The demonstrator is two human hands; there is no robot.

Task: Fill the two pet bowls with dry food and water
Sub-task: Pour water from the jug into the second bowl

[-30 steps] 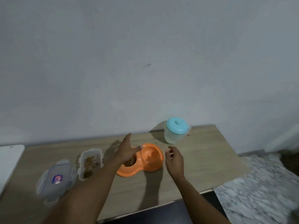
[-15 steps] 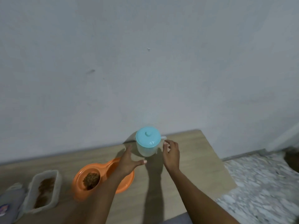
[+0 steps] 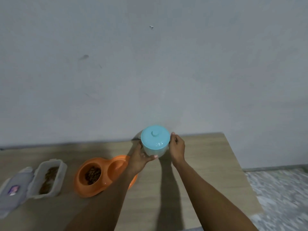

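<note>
So the jug (image 3: 155,147) is a pale, see-through plastic one with a smooth turquoise lid (image 3: 155,137) and a little round knob on top, sitting at the back of the wooden bench (image 3: 208,164) near the wall. Left hand (image 3: 140,160) cups its side and base, right hand (image 3: 177,147) grips the other side. The orange double bowl (image 3: 100,175) is glossy plastic, left cup holding brown kibble (image 3: 92,175), right cup bare. A cloudy rectangular tub (image 3: 48,180) holds more kibble.
</note>
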